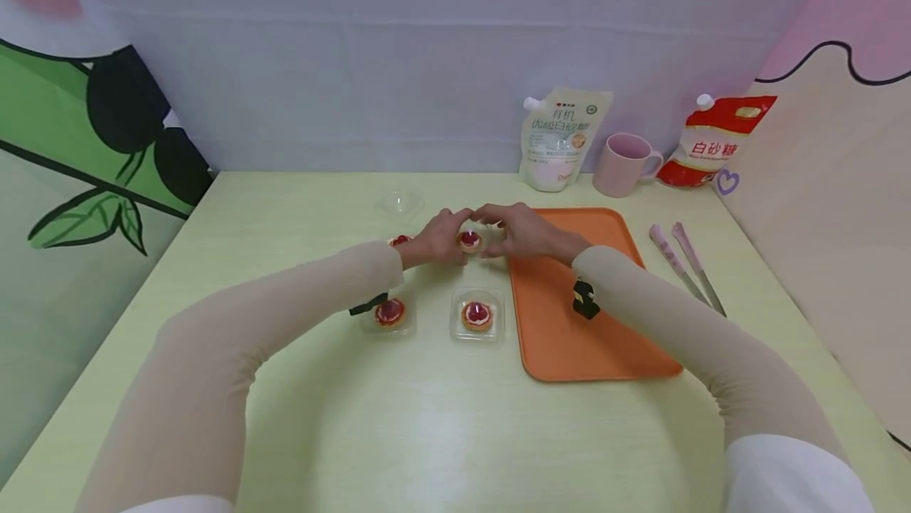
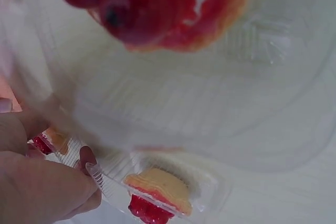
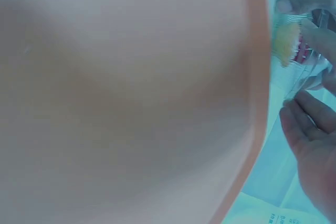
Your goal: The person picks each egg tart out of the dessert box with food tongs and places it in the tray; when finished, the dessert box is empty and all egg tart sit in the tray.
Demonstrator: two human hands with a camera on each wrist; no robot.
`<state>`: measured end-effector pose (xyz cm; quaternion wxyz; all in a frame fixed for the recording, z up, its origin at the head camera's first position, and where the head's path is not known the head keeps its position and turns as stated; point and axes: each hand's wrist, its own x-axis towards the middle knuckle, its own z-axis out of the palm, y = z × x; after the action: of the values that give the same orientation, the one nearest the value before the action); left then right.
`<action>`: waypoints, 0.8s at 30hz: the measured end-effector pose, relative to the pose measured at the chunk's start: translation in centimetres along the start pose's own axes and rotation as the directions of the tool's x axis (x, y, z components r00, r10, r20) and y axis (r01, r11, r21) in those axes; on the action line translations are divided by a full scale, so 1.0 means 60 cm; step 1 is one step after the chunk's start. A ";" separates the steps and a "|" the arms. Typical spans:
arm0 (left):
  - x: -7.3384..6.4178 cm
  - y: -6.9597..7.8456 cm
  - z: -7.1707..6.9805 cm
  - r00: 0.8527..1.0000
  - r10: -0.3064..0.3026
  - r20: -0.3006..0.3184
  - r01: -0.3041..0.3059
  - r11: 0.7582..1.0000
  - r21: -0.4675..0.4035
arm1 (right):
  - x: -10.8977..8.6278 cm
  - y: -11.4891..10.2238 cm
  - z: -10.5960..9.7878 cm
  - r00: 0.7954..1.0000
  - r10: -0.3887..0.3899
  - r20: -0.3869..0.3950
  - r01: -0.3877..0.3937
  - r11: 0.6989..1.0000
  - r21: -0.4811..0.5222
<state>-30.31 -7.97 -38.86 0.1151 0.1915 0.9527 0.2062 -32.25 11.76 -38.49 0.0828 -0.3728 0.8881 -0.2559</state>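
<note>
Two hands meet over a boxed tart near the far left corner of an orange tray (image 1: 562,339). The left hand (image 1: 443,239) grasps one side of the clear, thin-walled box (image 3: 299,85), fingers curled; the right hand (image 1: 523,230) pinches its rim from the tray side. Within sits the held tart (image 1: 470,240), a round ridged crust with white cream and glossy red fruit.

Three similar tarts stand on the smooth, pale table (image 1: 441,418): the far-left tart (image 1: 400,240), partly hidden by the left hand; the near-left tart (image 1: 390,312), its box overlapped by a dark wrist strap (image 1: 368,305); and the near-right tart (image 1: 477,315), in a transparent box with rounded corners, just beside the tray's left edge. A clear plastic piece (image 1: 400,203) lies towards the table's far edge.

The right sleeve (image 1: 662,331), soft and beige, crosses the tray's right edge. Along the table's far edge stand a whitish spouted pouch (image 1: 562,141), a pink mug (image 1: 615,169) and a red-and-white pouch (image 1: 712,149). Two pink-handled utensils (image 1: 669,248) lie between the tray and the table's right edge.
</note>
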 end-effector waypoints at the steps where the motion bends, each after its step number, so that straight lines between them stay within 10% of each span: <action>1: 0.000 0.000 0.000 1.000 -0.005 0.000 0.005 1.000 -0.004 | 0.002 -0.001 -0.001 1.000 0.007 0.000 -0.007 1.000 0.015; 13: -0.003 0.004 -0.001 0.999 -0.049 0.021 0.050 0.998 -0.037 | 0.019 -0.006 -0.004 0.979 0.188 0.081 -0.200 0.965 0.169; 24: -0.004 0.005 -0.003 0.999 -0.049 0.017 0.050 0.997 -0.055 | 0.018 -0.001 -0.013 0.981 0.183 0.068 -0.193 0.960 0.204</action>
<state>-30.05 -7.88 -38.52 0.1329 0.1663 0.9501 0.2281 -33.22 11.25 -37.75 0.1672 -0.2821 0.8852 -0.3299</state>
